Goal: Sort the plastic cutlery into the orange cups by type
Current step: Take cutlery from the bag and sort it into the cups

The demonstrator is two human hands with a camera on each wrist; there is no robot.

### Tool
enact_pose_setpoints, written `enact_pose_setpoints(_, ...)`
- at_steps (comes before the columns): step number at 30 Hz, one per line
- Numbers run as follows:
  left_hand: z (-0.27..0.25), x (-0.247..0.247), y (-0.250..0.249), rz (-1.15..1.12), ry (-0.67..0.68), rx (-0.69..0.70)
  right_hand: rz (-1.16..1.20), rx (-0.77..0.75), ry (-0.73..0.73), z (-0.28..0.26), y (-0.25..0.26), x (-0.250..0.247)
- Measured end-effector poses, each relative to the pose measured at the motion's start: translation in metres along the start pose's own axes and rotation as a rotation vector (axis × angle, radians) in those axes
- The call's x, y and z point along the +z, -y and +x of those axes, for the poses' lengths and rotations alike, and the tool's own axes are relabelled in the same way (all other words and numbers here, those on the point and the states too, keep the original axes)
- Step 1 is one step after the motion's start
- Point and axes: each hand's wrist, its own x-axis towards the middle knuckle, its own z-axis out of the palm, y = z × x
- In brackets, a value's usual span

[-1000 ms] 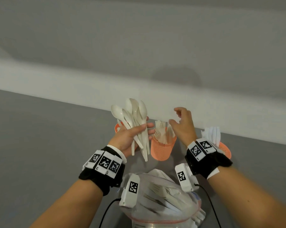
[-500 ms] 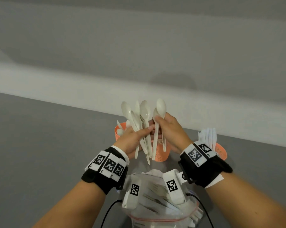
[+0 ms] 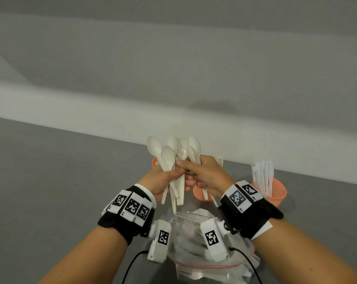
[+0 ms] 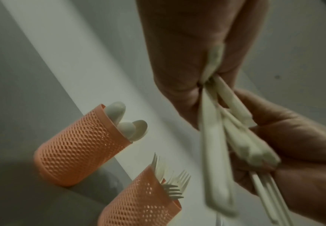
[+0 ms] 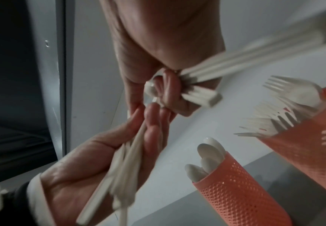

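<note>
Both hands meet above the cups and hold one bunch of white plastic spoons [image 3: 174,152], bowls up. My left hand [image 3: 171,176] grips the handles [image 4: 214,125] from the left. My right hand [image 3: 188,168] pinches the same handles [image 5: 198,93] from the right. Three orange mesh cups stand behind. The spoon cup [image 4: 77,146] is mostly hidden by the hands in the head view. The fork cup [image 3: 201,194] stands in the middle, the knife cup [image 3: 275,193] to the right.
A clear zip bag [image 3: 196,251] with more white cutlery lies on the grey table [image 3: 60,181] right under my wrists. A pale wall ledge [image 3: 91,107] runs behind the cups.
My right hand left the fork cup, came across to the left hand with spoons in it, and the two hands have closed together on one bunch.
</note>
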Motion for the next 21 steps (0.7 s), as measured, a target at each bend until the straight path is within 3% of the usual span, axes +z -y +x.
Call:
enact_pose_setpoints(7, -0.017, -0.015, -0.006, 0.015, 0.114, -0.05, -0.18, -0.03, -0.101, 0.009, -0.012, 0.018)
enact_pose_setpoints(13, -0.025, -0.041, -0.012, -0.036, 0.104, -0.085, -0.003, 0.067, -0.011, 0.011, -0.014, 0.031)
enact_pose_setpoints(16, -0.025, -0.052, -0.012, -0.044, 0.131, -0.127, -0.038, 0.046, -0.024, 0.015, -0.016, 0.037)
enact_pose_setpoints(21, -0.019, -0.053, -0.015, 0.11, 0.182, -0.049, -0.129, 0.049, 0.016, 0.02, -0.018, 0.05)
